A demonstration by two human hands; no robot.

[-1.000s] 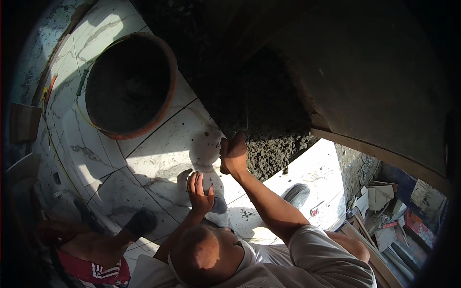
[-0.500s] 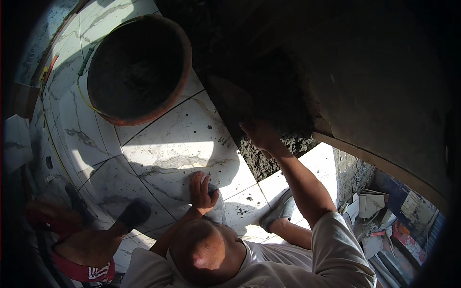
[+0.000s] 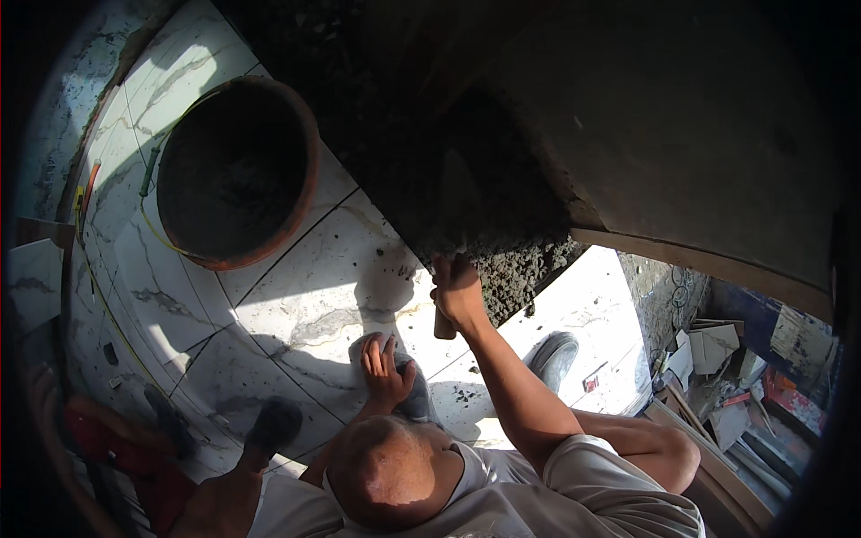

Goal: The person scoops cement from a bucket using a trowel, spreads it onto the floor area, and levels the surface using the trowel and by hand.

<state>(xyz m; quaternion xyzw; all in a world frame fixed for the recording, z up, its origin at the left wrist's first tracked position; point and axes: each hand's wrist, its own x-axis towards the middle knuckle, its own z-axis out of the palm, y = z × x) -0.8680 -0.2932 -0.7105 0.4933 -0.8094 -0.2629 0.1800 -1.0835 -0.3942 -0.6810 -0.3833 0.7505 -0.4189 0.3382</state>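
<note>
My right hand (image 3: 459,291) is closed around the handle (image 3: 444,325) of a trowel. Its pointed blade (image 3: 459,188) lies in deep shadow over a bed of dark, crumbly mortar (image 3: 516,280), which borders the laid tiles. Whether the blade touches the mortar is too dark to tell. My left hand (image 3: 386,372) has its fingers apart and holds nothing; it is beside a grey shoe (image 3: 414,394), low over the white marbled tiles (image 3: 309,323). Contact between that hand and the shoe cannot be made out.
A round basin with an orange rim (image 3: 312,161) stands on the tiles, dark inside. A yellow cord (image 3: 109,305) runs along the left. Another person's shoe (image 3: 273,421) is at lower left. A large board (image 3: 682,143) edges the mortar; broken tiles (image 3: 713,350) pile up at right.
My right hand and the trowel have shifted left and nearer, and the blade has swung to point straight away. The whole view has shifted slightly. My left hand stays by the shoe.
</note>
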